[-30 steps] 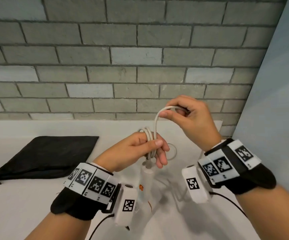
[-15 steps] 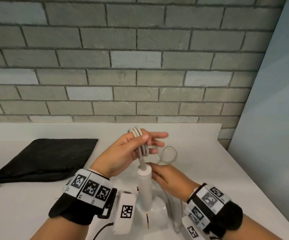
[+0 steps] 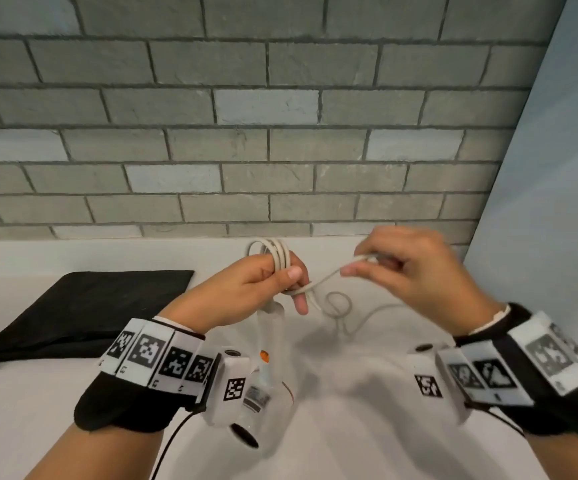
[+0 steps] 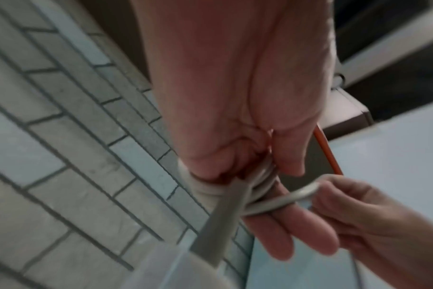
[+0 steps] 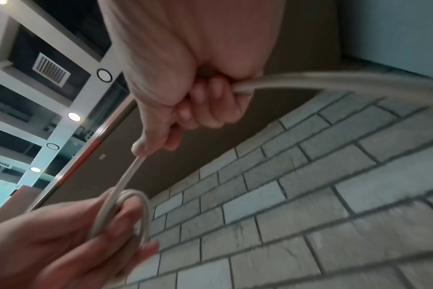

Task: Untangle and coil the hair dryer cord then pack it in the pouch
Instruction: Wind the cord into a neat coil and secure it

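Cord [image 3: 280, 258] loops around left hand [image 3: 246, 292]; right hand [image 3: 408, 268] pinches its free length.

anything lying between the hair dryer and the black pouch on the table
Nothing visible does. The hair dryer hangs under the left hand, and bare table separates it from the pouch to its left.

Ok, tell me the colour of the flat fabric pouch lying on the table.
Black. The flat fabric pouch shows best in the head view, on the white table.
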